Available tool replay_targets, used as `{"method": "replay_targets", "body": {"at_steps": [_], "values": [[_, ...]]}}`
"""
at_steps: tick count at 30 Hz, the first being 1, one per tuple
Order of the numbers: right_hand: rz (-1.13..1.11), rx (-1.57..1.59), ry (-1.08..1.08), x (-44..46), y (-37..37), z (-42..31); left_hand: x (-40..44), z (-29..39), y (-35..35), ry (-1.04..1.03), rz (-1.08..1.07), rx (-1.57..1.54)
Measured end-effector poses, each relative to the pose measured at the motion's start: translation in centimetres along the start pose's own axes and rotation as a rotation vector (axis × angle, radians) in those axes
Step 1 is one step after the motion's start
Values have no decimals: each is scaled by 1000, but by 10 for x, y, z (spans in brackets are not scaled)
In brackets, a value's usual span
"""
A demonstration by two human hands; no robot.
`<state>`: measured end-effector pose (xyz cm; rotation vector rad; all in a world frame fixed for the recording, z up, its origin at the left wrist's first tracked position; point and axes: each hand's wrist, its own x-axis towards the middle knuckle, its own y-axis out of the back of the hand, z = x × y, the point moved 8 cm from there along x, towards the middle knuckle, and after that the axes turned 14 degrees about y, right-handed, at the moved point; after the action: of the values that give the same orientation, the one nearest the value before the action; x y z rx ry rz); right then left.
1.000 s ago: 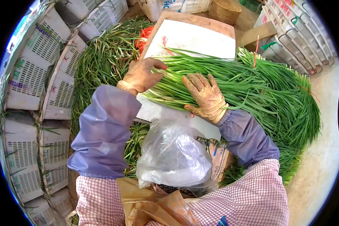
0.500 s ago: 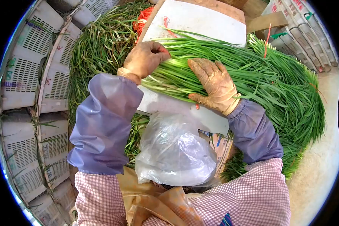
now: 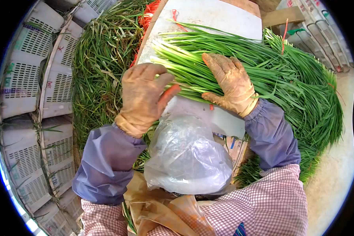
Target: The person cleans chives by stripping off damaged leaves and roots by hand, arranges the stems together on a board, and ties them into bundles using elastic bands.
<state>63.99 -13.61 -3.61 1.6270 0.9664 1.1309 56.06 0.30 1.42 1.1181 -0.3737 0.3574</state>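
Long green leafy stalks (image 3: pixel 240 67) lie across the white board (image 3: pixel 208 15), their pale ends pointing left. My right hand (image 3: pixel 233 84), in a stained tan glove, rests on the stalks with fingers apart and thumb at their near edge. My left hand (image 3: pixel 145 94), gloved too, is raised just left of and nearer than the pale ends, thumb and fingers apart and slightly curled. A thin red tie (image 3: pixel 177 21) lies on the board near its far left part.
A clear plastic bag (image 3: pixel 188 157) bulges before my body. Loose leaves (image 3: pixel 98 67) are heaped at left beside white slotted crates (image 3: pixel 25 78). Orange-red strands (image 3: pixel 148 17) hang at the board's left edge. More crates (image 3: pixel 314 37) stand far right. Tied green bundles (image 3: pixel 318 102) lie at right.
My left hand has moved from the pale stalk ends toward my body, and its fingers have spread. My right hand has stayed on the stalks. The view has shifted slightly.
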Motion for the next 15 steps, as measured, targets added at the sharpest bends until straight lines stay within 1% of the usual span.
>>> {"method": "replay_targets", "body": {"at_steps": [2,3,5,7,10,12,13,15], "values": [[14,-17,-2,0,2,-1,-3,3,-19,29,-101,190],[14,-19,-4,0,2,-2,-2,5,-21,25,-103,189],[15,-14,-7,0,0,-3,-4,2,-30,62,-189,196],[25,-3,-3,0,0,-2,-1,4,-30,70,-190,190],[37,-9,-5,-1,0,-2,1,1,-35,99,-183,154],[36,-13,-10,-1,-2,-1,0,-1,-38,135,-175,28],[36,-19,-14,-2,-3,0,-2,-1,-42,136,-179,28],[36,-19,-21,-1,-4,0,-5,-10,-47,227,-168,-144]]}}
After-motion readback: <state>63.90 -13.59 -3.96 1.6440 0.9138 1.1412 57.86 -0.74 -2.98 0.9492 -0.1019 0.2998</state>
